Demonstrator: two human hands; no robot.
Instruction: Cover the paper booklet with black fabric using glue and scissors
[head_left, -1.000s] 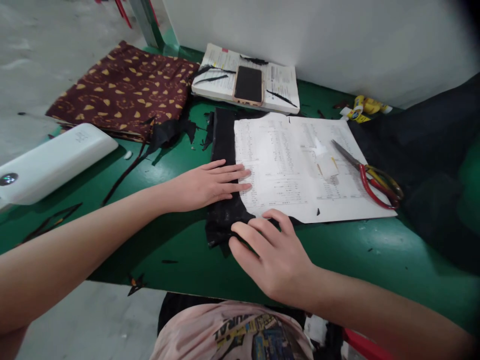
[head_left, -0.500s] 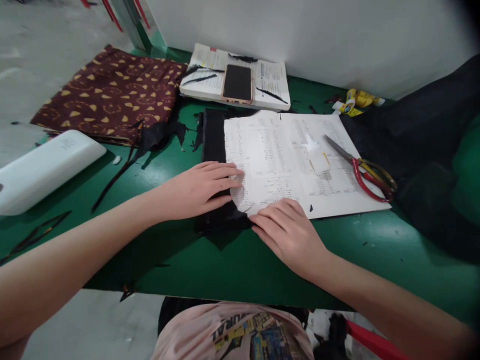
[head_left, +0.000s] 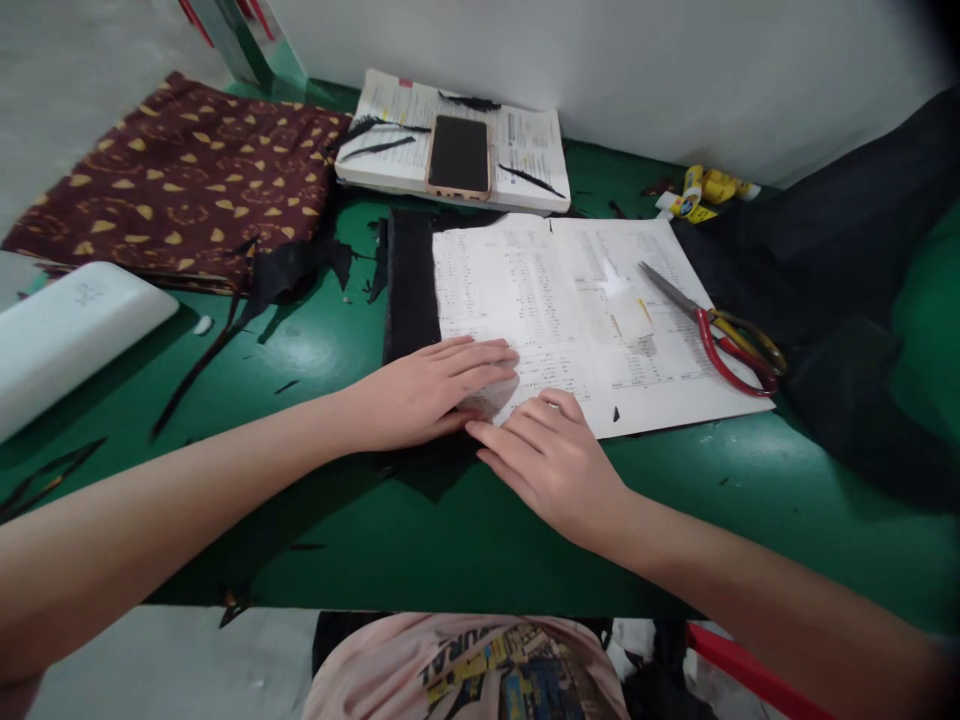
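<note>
Printed white paper [head_left: 517, 300] lies over black cloth [head_left: 412, 290] on the green table. My left hand [head_left: 439, 390] rests palm down across the paper's lower left part, fingers stretched out. Close by, my right hand [head_left: 551, 455] has its fingers curled at the paper's lower edge, thumb and fingertips near the left hand's thumb. Whatever edge of cloth lies under those fingertips is mostly hidden. Red-handled scissors [head_left: 731, 345] and a small white piece [head_left: 630, 318] with yellow marks lie on the paper's right half.
Behind the paper, an open book [head_left: 382, 110] carries a phone [head_left: 459, 155] and black scraps. Folded maroon patterned cloth [head_left: 187, 190] and a long white object [head_left: 82, 330] are at left. Yellow glue tubes [head_left: 697, 195] sit at the back; dark fabric [head_left: 832, 290] covers the right side.
My left hand has slid to the right, farther onto the paper. The right hand has shifted slightly left, bringing the two closer together. The view has moved a little.
</note>
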